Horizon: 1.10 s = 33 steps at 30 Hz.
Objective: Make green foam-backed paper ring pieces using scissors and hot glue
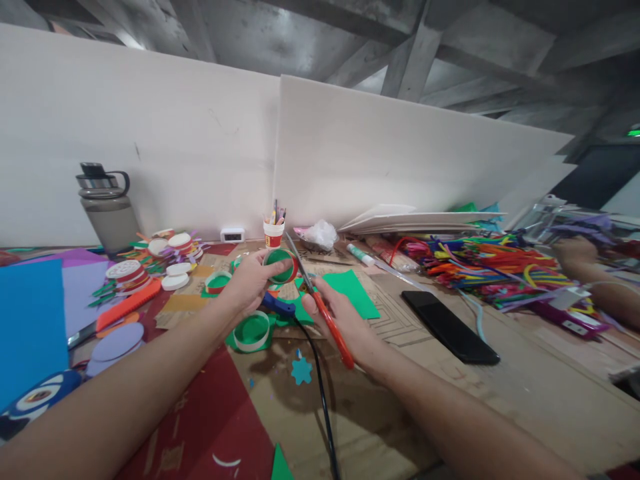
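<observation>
My left hand [251, 279] grips a small round cup [280, 265] with a green inside and a red-and-white rim, fingers closed on its left side. Red-handled scissors [327, 317] are held in my right hand [343, 319], their blades pointing up and away beside the cup's right edge. Below my hands lies a blue-handled tool [278, 305] with a black cord. Another green-lined ring [251, 332] rests on green paper at the near left, and a similar one [218, 283] sits behind my left wrist. Green paper [350, 293] spreads behind my right hand.
A bottle [107, 210] stands at the back left near decorated discs [127, 275]. A black phone [449, 327] lies right of my right hand, before bundled colorful pipe cleaners [480, 263]. Another person's arm [600, 280] reaches in at the far right. The black cord [321, 387] runs toward me.
</observation>
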Each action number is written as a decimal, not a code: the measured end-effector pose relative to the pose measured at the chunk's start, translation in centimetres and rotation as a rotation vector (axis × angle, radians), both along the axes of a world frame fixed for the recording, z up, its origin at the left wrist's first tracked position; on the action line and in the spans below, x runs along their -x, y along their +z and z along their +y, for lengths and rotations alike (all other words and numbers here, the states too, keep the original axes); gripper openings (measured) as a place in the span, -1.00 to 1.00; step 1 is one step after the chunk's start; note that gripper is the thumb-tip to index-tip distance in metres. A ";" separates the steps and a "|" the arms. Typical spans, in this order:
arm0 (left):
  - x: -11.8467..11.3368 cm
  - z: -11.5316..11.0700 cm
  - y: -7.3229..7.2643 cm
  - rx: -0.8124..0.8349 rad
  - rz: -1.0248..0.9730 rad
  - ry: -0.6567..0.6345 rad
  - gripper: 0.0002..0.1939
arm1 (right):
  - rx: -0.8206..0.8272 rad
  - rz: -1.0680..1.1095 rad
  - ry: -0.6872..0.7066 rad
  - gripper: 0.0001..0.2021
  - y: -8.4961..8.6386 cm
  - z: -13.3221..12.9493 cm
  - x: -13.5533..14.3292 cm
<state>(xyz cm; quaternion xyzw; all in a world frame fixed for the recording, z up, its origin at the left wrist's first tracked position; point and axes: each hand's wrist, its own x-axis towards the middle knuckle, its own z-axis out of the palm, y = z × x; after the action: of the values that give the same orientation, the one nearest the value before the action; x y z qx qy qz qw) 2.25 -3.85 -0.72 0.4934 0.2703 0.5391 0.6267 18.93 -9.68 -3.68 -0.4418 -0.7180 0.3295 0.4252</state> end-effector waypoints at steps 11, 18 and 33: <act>0.3 0.1 0.0 -0.009 0.032 -0.007 -0.73 | -0.002 0.011 -0.013 -0.64 -0.1 0.2 -0.1; 0.7 0.6 0.2 0.001 0.027 0.014 -0.69 | -0.002 0.005 -0.010 -0.67 0.1 0.1 -0.1; 0.5 0.3 0.4 0.101 -0.062 0.091 -0.64 | -0.024 -0.059 -0.037 -0.67 0.1 0.2 -0.2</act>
<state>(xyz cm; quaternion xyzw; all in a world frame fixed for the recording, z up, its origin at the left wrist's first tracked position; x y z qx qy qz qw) 1.76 -3.56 -0.35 0.4314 0.2998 0.5679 0.6336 19.15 -9.44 -3.56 -0.4593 -0.7258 0.2996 0.4154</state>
